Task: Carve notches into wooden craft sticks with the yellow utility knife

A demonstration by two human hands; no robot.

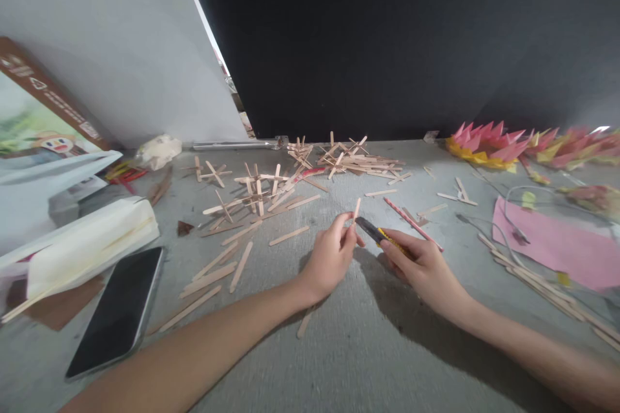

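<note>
My left hand [332, 251] pinches a wooden popsicle stick [357, 210], which points up and slightly right above the fingers. In my right hand [419, 261] is a black and yellow utility knife [382, 235], its front end against or very close to the stick. Whether the blade touches the wood I cannot tell. Behind the hands, many loose popsicle sticks [289, 235] lie on the grey surface. Farther back stand several pieces made of crossed sticks [259, 190]. A red-striped paper straw [411, 222] lies just beyond my right hand.
A phone [119, 313] and a cream paper packet [101, 232] lie at left, near a leaning picture box [43, 103]. At right are pink paper [557, 245], a cable [506, 206], and pink-yellow folded paper flowers [489, 145]. A black panel [387, 45] stands behind.
</note>
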